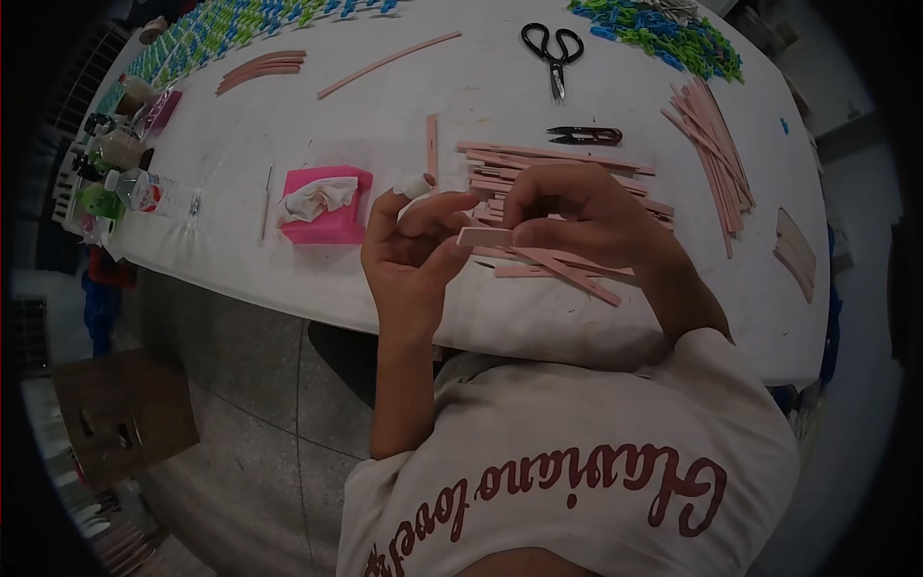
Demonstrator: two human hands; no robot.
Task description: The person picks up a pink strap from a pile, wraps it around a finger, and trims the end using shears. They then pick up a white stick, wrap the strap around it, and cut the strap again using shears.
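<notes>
Both hands are raised over the near side of the white table. My right hand [582, 213] pinches the end of a short flat pink strip [484, 237] between thumb and fingers. At the strip's other end, my left hand [415, 252] has its thumb against it, with curled fingers and a white wrap [415, 186] round one finger. Beneath and behind my right hand lies a loose pile of pink strips [567, 264], partly hidden by it. A single pink strip [432, 142] lies just beyond my left hand.
Beyond the pile are thread snips [585, 136] and black-handled scissors [555, 67]. A pink tissue box [351, 216] and a thin rod-like tool [266, 202] lie left. More pink strips [707, 159] sit right. Green and blue clips [663, 34] and a clear bottle [149, 195] stand near the edges.
</notes>
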